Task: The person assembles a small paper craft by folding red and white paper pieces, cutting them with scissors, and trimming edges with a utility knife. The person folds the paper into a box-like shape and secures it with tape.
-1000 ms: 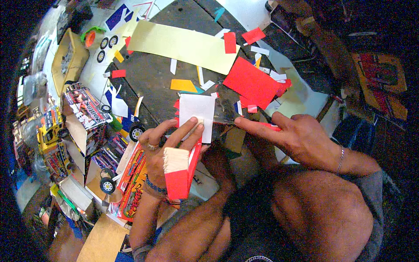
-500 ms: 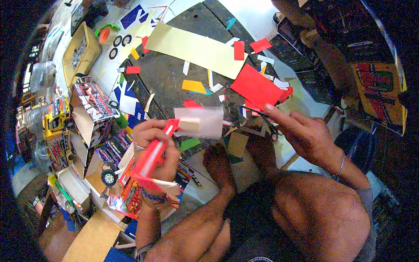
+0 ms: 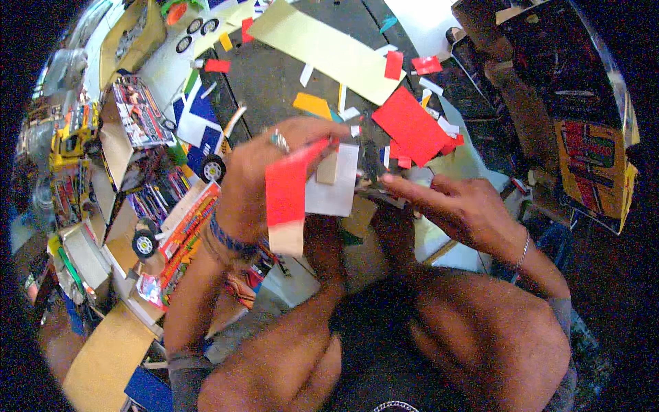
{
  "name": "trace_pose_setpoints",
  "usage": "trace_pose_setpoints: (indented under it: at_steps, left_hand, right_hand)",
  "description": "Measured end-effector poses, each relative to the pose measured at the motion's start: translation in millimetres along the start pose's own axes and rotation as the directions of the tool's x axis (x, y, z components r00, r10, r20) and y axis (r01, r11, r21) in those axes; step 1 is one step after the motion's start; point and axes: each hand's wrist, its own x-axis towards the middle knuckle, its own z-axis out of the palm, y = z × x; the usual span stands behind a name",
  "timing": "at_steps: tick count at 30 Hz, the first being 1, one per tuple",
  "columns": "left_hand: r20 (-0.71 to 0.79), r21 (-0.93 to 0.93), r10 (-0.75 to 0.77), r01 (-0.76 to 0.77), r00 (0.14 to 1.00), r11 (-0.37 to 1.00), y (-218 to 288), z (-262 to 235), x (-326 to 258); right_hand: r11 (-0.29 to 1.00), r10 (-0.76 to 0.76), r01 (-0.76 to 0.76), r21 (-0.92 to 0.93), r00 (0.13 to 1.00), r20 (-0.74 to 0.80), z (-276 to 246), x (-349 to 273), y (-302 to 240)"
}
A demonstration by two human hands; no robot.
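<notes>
Over my lap, at the near edge of the dark work mat (image 3: 274, 75), my left hand (image 3: 264, 182) grips a folded card piece (image 3: 302, 185), red on one face, white on another, with a bare cardboard end hanging lowest. Compared with a second ago, the piece has turned: then the white face was up and toward me, now the red flap faces the camera and the white panel sits behind it, edge toward my right hand (image 3: 467, 206). Left fingers are closed around the top, thumb side hidden. My right hand lies lower right, index finger extended, fingertips pinching a small dark tool (image 3: 374, 175) against the white panel; the tool is blurred, kind not clear. Judging from this, the rotation brings another side of the piece to the tool, so work moves on to that side. Around: large red card sheet (image 3: 412, 123) just beyond the tool, pale yellow sheet (image 3: 329, 48) farther back, cardboard toy truck (image 3: 134, 137) at left.
</notes>
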Motion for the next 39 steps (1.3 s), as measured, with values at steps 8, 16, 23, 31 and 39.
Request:
trace_pose_setpoints:
  at_steps: [8,16,23,31,39]
  left_hand:
    - [-0.065,-0.364,-0.099,0.069,0.993,0.929,-24,17,12]
    - [0.108,0.200,-0.087,0.064,0.990,0.978,-26,6,8]
    - [0.088,0.242,0.014,-0.035,0.996,0.970,-27,7,10]
    - [0.066,0.150,0.076,-0.085,0.995,0.985,-28,16,9]
    - [0.102,0.179,-0.075,0.056,0.992,0.982,-29,12,5]
  right_hand:
    - [0.980,-0.167,0.154,-0.127,0.981,-0.099,6,16,7]
    - [0.977,-0.129,0.123,-0.174,0.991,-0.024,3,8,12]
    - [0.987,-0.112,0.107,-0.120,0.993,-0.029,6,9,12]
    - [0.985,-0.132,0.125,-0.117,0.990,-0.052,7,10,14]
    - [0.980,-0.119,0.113,-0.165,0.992,-0.029,6,12,10]
